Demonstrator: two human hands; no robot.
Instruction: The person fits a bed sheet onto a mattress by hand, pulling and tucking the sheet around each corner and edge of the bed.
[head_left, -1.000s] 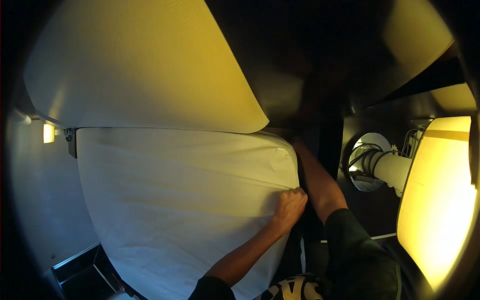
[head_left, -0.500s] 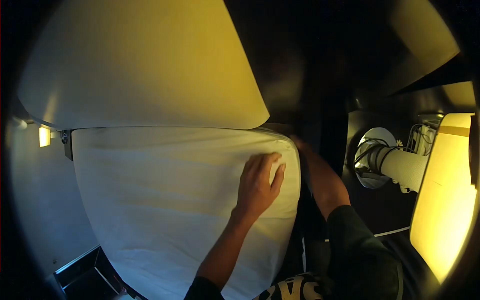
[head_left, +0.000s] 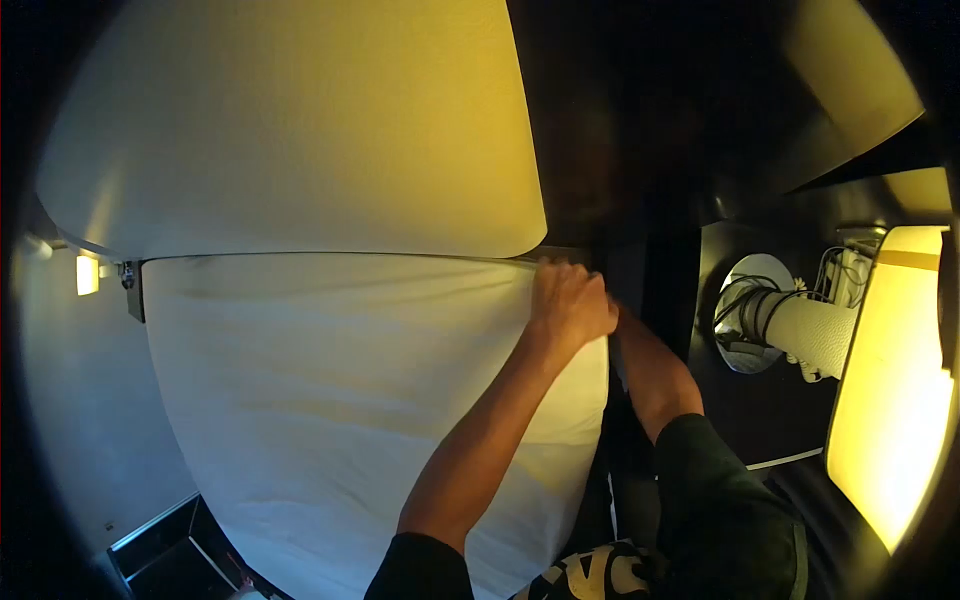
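Note:
A white sheet [head_left: 370,380] covers the mattress, with soft creases running across it. At the mattress corner beside the headboard [head_left: 300,150], my left hand [head_left: 570,305] is closed, its fingers curled over the sheet's edge. My right hand [head_left: 614,313] reaches up the side of the mattress to the same corner. Most of it is hidden behind my left hand, so its fingers do not show.
To the right, a lit lamp [head_left: 890,390] with a pale textured base [head_left: 815,335] stands on a dark bedside table [head_left: 740,420]. Cables lie around the base. A small wall light [head_left: 88,275] glows at left. A dark open box [head_left: 170,550] sits at lower left.
My left hand has moved up and right from the flat of the sheet to the corner, and its fingers have closed there. My right arm has barely moved.

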